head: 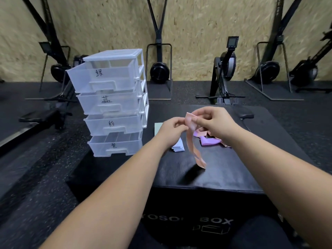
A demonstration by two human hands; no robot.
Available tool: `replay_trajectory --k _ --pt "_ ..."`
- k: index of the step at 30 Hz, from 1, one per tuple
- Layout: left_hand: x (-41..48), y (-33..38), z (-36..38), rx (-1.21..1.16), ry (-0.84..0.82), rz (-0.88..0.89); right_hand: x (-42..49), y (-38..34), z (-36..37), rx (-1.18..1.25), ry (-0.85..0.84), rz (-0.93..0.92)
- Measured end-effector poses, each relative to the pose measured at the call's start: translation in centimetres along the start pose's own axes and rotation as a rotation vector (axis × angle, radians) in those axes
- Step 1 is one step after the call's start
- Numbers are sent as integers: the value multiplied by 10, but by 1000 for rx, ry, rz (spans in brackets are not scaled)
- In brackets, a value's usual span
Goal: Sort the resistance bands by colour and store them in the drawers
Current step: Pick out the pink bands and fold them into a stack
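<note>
Left hand (172,130) and right hand (213,126) are both pinching the top of the pink band (193,146), which is dangling straight down below them, while the pink-labelled drawer (115,124) is sitting off to their left, closer to the left hand, probably needing opening first.

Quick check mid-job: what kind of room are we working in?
Most likely a gym: a black rowing machine with a monitor against the chipboard wall, black speckled rubber flooring, and a black padded jump box serving as the worktable.
</note>
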State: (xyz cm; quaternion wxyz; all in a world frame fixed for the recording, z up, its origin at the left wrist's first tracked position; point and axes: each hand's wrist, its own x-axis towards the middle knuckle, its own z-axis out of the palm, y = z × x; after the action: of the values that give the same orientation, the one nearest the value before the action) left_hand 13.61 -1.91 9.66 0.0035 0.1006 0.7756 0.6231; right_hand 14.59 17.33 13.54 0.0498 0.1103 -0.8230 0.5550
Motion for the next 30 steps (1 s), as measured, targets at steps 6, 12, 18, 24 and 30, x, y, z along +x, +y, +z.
replay_trajectory --k 6,12,18,24,30 --pt "-10 -17 -1 -20 -85 -45 -6 10 -1 30 100 -7" --pt "-21 -56 -7 243 -307 -155 -4 46 -17 79 305 104" --pt "-31 -97 -32 387 -291 -285 -35 123 -42 49 493 342" --pt "-31 -127 -32 369 -101 -301 -66 199 -48 -157 507 496" --pt "-17 -158 -6 398 125 -266 -80 214 -42 -439 439 393"
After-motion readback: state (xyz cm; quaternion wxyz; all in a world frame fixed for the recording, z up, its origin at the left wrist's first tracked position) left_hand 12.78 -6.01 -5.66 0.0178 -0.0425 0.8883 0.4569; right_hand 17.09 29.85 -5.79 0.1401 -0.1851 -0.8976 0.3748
